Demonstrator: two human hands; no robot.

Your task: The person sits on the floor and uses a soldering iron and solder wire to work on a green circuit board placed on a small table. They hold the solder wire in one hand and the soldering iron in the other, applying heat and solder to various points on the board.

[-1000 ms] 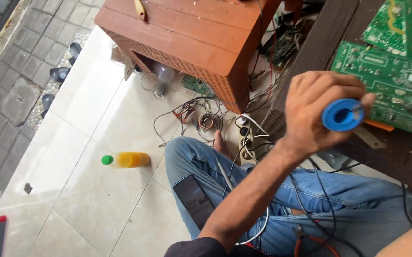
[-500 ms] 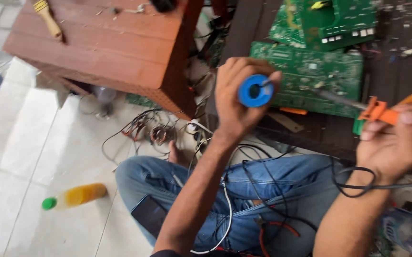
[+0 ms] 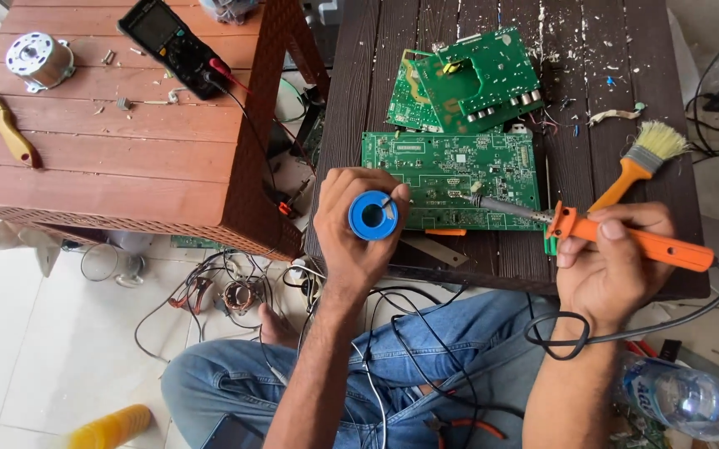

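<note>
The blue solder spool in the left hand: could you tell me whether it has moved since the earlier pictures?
Yes. The blue solder spool in the left hand has shifted left along the large green circuit board, from beyond its right part to its lower-left edge.

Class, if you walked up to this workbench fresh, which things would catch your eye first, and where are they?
The right hand grips an orange soldering iron, its tip resting over a green circuit board on the dark table. Beside it, the left hand holds up a blue solder spool. A black multimeter lies on the brown table at left.
</note>
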